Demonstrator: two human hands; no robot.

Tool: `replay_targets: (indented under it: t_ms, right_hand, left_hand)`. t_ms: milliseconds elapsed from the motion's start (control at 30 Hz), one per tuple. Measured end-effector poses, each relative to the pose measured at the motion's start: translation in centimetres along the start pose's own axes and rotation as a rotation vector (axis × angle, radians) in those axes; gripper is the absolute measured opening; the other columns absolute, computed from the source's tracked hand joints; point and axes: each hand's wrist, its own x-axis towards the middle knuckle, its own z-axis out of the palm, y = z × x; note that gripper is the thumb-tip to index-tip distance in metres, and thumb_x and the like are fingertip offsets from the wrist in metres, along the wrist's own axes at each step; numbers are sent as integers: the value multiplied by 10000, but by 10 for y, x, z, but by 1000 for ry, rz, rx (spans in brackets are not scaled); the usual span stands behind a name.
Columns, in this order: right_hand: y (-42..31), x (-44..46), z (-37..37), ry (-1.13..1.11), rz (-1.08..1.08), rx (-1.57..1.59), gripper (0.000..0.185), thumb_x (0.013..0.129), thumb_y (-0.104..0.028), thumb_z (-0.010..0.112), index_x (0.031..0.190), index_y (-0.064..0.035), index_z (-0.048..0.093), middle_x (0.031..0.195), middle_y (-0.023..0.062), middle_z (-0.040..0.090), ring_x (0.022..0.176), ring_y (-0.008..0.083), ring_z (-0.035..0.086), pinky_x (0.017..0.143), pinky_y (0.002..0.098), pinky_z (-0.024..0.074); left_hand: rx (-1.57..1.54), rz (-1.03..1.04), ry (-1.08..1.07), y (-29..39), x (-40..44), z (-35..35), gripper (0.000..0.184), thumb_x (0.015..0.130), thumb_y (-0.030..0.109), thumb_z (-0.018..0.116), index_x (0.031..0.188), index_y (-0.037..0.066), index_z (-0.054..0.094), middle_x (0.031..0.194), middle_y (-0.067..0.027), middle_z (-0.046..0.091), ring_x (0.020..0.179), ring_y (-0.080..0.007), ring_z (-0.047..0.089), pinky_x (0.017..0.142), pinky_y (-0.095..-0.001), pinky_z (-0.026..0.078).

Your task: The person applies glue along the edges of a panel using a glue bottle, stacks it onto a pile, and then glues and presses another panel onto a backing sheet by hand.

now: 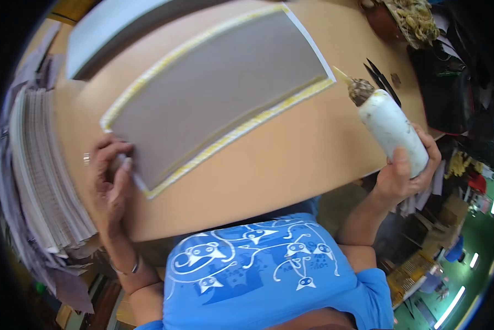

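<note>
At the near edge of the table (pixel 258 176), a person in a blue shirt (pixel 258 269) with white cat drawings sits facing the work. The left hand (pixel 110 173) is at the short left edge of a curved grey panel (pixel 219 93), its fingers bent and pinching that edge with the thumb. The right hand (pixel 403 173) is closed around the lower part of a white bottle (pixel 392 129), held tilted past the right side of the panel. The bottle's brown, lumpy neck (pixel 361 91) ends in a thin pointed nozzle (pixel 341 72), aimed up and left, near the panel's right corner.

The panel lies flat on the table, its two long borders white and streaked with yellow. To its left stands a thick stack of sheets (pixel 49 165). Beyond the bottle lie a black pointed tool (pixel 384 82) and a black item (pixel 442 91). Farthest off are a pale curved piece (pixel 120 33), top left, and a brown bowl (pixel 380 23), top right, beside yellowish clumps (pixel 414 22).
</note>
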Motion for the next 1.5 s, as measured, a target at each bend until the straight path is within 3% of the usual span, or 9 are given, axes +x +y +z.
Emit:
replay_targets:
  t_ms: [133, 200, 300, 467, 667, 967, 1167, 1267, 1500]
  right_hand:
    - [15, -1, 10, 135, 439, 538, 403, 669, -203, 591, 980, 18, 460, 947, 150, 529, 675, 127, 501, 427, 163, 349]
    - [16, -2, 10, 134, 448, 559, 406, 671, -199, 595, 987, 17, 460, 955, 150, 528, 695, 137, 513, 443, 168, 367]
    - [14, -6, 12, 129, 417, 557, 414, 678, -205, 598, 1001, 14, 461, 974, 154, 525, 739, 157, 534, 464, 166, 381]
    - [18, -15, 4, 139, 489, 625, 428, 680, -201, 601, 1014, 16, 446, 1002, 162, 514, 727, 150, 530, 460, 163, 378]
    - [24, -17, -3, 128, 513, 813, 412, 728, -206, 595, 1031, 10, 419, 946, 131, 504, 638, 128, 507, 439, 176, 380]
    - [9, -14, 4, 160, 545, 787, 442, 698, -210, 610, 1029, 14, 420, 918, 134, 515, 672, 131, 511, 446, 189, 383]
    - [-4, -23, 20, 166, 564, 782, 402, 724, -178, 601, 1032, 4, 417, 864, 105, 517, 627, 143, 502, 481, 226, 408]
    - [7, -25, 12, 64, 562, 764, 443, 720, -233, 611, 1035, 15, 421, 935, 114, 514, 783, 173, 551, 575, 241, 469]
    - [9, -26, 20, 143, 543, 730, 425, 738, -224, 593, 1051, 17, 436, 931, 119, 520, 758, 182, 544, 587, 242, 457]
  left_hand:
    - [-332, -29, -54, -6, 3, -19, 169, 719, 32, 550, 888, 29, 552, 987, -65, 492, 944, -161, 461, 802, -279, 360]
    - [-275, -1, 0, -3, 4, -27, 183, 705, 43, 567, 886, 34, 544, 978, -66, 506, 927, -166, 474, 753, -281, 369]
    - [306, 145, 18, 22, 15, -28, 205, 682, 64, 595, 876, 39, 535, 961, -79, 521, 901, -183, 491, 698, -293, 367]
    - [612, 38, -18, 40, 46, -25, 494, 613, 229, 689, 1015, 42, 473, 1029, -108, 508, 957, -270, 499, 819, -351, 390]
    - [564, -78, -178, 38, 65, -20, 665, 538, 304, 727, 1064, 0, 454, 988, -146, 500, 936, -256, 497, 800, -345, 408]
    - [766, -161, -381, 47, 80, -26, 600, 492, 263, 725, 981, 21, 474, 849, -108, 516, 855, -249, 501, 722, -325, 408]
    - [675, 10, -301, 15, 70, -42, 558, 481, 256, 731, 907, 26, 454, 818, -84, 486, 779, -241, 490, 705, -317, 398]
    - [590, -61, -282, 14, 69, -38, 543, 491, 249, 728, 901, 27, 448, 803, -76, 476, 763, -224, 473, 699, -316, 393]
    - [529, -82, -336, 2, 78, -36, 570, 500, 236, 723, 959, 24, 460, 794, -71, 468, 776, -222, 474, 701, -306, 392]
